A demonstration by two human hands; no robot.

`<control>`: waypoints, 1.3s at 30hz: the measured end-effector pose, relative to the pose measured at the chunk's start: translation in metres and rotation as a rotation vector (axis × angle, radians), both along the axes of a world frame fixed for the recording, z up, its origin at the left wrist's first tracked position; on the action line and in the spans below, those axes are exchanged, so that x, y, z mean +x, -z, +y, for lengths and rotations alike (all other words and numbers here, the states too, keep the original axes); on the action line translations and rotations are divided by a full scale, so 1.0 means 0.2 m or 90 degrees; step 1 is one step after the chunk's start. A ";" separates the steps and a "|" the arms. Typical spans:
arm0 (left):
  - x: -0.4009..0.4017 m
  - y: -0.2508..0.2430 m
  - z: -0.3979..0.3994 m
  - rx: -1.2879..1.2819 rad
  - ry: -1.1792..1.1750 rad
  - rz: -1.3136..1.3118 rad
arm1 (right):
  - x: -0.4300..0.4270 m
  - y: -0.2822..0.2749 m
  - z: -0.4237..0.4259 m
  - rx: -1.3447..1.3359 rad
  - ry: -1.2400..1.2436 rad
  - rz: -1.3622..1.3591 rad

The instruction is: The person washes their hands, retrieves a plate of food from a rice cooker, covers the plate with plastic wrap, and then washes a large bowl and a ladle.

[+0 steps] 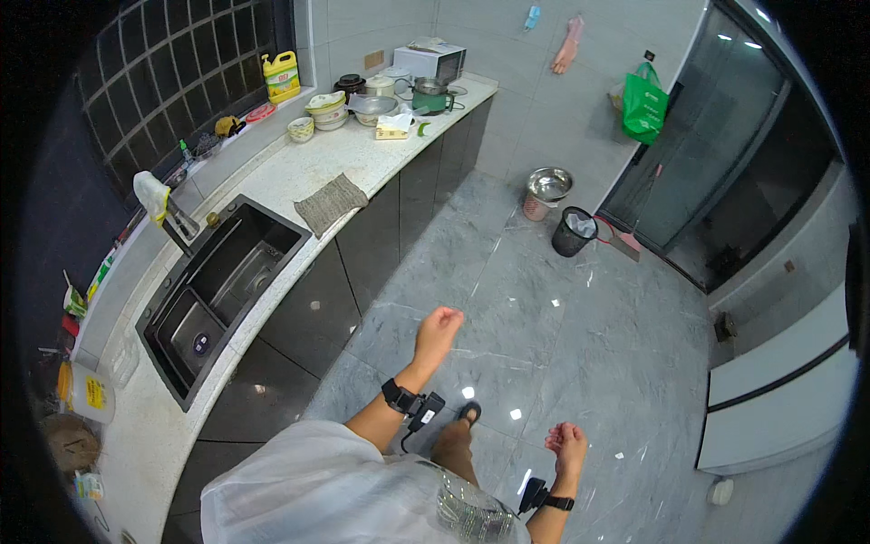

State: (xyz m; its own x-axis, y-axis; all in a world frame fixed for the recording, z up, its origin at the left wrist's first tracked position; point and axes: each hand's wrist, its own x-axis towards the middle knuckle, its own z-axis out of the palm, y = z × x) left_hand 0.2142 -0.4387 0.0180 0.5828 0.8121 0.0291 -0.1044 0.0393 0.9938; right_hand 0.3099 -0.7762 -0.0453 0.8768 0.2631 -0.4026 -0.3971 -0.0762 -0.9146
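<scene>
My left hand (438,333) hangs in the air over the grey tiled floor (503,292), its fingers curled in and no object showing in it. Lower right, my right hand (568,445) is also above the floor; its fingers are loosely bent and apart, holding nothing. Both wrists carry black strapped devices, the left one (412,402) with a cable. Neither hand touches the counter. Nearest on that side are dark cabinet fronts (306,326), a black double-bowl sink (228,285) and a grey-brown cloth (331,204) lying at the counter's edge.
Bowls (327,109), a green pot (431,102) and a microwave (430,62) stand on the white counter (272,170). A black waste bin (573,234), a steel basin (550,183) and a dustpan (627,245) are near the sliding glass door (707,149). A white cabinet (775,408) stands right.
</scene>
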 end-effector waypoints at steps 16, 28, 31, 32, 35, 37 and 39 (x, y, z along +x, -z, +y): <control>0.63 -0.10 1.15 -0.035 -0.360 0.021 | 1.82 -0.21 1.68 -0.037 -0.337 -0.042; 0.92 -0.17 2.41 -0.124 -0.483 -0.078 | 2.22 -0.26 3.36 -0.036 -0.474 -0.043; 1.00 -0.23 2.73 -0.101 -0.489 -0.038 | 2.28 -0.33 3.75 -0.003 -0.508 -0.085; 1.02 -0.24 2.82 -0.095 -0.492 -0.027 | 2.30 -0.35 3.87 -0.007 -0.510 -0.094; 1.08 -0.27 3.06 -0.134 -0.485 0.008 | 2.33 -0.38 4.20 -0.008 -0.555 -0.090; 1.13 -0.27 3.21 -0.157 -0.489 0.028 | 2.36 -0.39 4.41 -0.015 -0.588 -0.090; 1.17 -0.26 3.37 -0.176 -0.498 0.058 | 2.39 -0.39 4.64 -0.032 -0.621 -0.090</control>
State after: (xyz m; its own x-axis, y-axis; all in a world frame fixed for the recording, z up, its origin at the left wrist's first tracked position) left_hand 0.4486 0.2353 0.0701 -0.1618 0.9546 -0.2500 -0.1225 0.2319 0.9650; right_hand 0.7882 0.1523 0.0337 0.3257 0.8817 -0.3414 -0.0278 -0.3521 -0.9356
